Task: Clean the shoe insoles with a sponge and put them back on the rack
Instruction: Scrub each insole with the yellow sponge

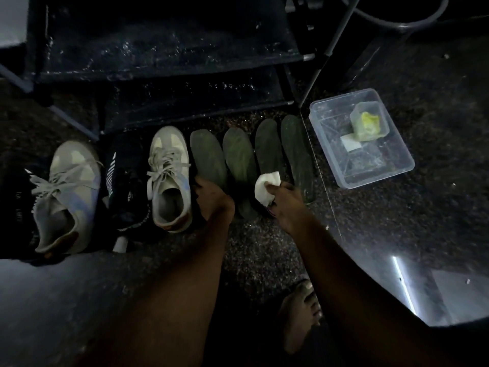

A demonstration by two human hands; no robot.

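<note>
Sneakers (169,178) beside insoles (209,154), tub (378,176) nearby.

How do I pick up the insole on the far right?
Pinch the far-right insole at its near end, coming from its right edge. It lies flat on the floor; another insole crowds its left side, but its right looks free.

Dark green insoles (209,152), white sponge (267,187), grey sneakers (169,178).

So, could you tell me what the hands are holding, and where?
Right hand pinches the white sponge at its near edge. Left hand covers the heel of the leftmost insole; grip unclear.
</note>
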